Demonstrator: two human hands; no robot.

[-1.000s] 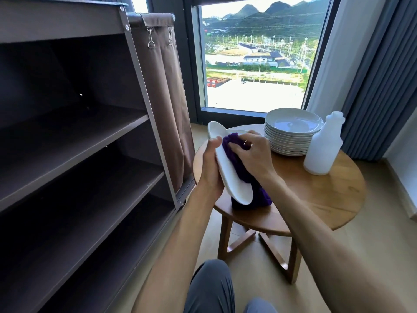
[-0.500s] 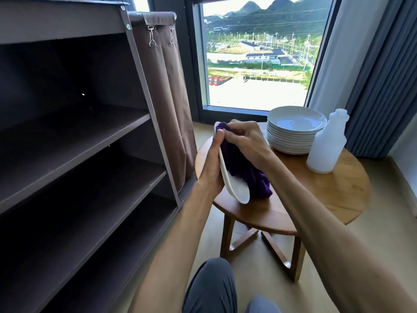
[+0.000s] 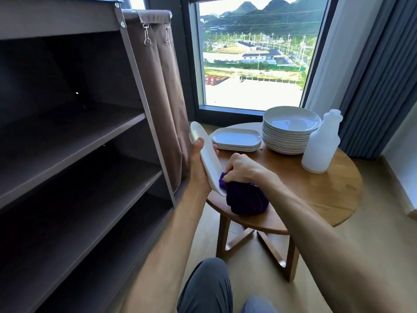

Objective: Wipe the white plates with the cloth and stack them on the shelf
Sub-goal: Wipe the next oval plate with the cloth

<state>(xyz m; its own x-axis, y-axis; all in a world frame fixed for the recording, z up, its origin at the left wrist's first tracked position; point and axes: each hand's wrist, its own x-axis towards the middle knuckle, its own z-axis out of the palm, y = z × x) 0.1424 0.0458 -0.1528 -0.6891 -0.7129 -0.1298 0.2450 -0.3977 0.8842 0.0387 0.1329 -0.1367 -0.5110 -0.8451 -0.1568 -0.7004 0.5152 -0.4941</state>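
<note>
My left hand (image 3: 198,164) grips a white oblong plate (image 3: 208,158), held on edge and tilted above the left side of the round wooden table (image 3: 320,190). My right hand (image 3: 240,169) clutches a bunched purple cloth (image 3: 246,198) against the plate's lower end. Behind them on the table lie a short stack of oblong white plates (image 3: 236,139) and a taller stack of round white plates (image 3: 290,129). The dark brown shelf unit (image 3: 74,141) stands at the left, its boards bare.
A white plastic bottle (image 3: 321,142) stands at the table's right, next to the round plates. A brown fabric bag (image 3: 162,93) hangs on the shelf unit's side, close to the held plate. Window and grey curtains (image 3: 379,71) are behind. My knees (image 3: 207,288) show below.
My right hand has drawn the cloth from the plate's upper end down to its lower end. The oblong plate stack behind is now uncovered.
</note>
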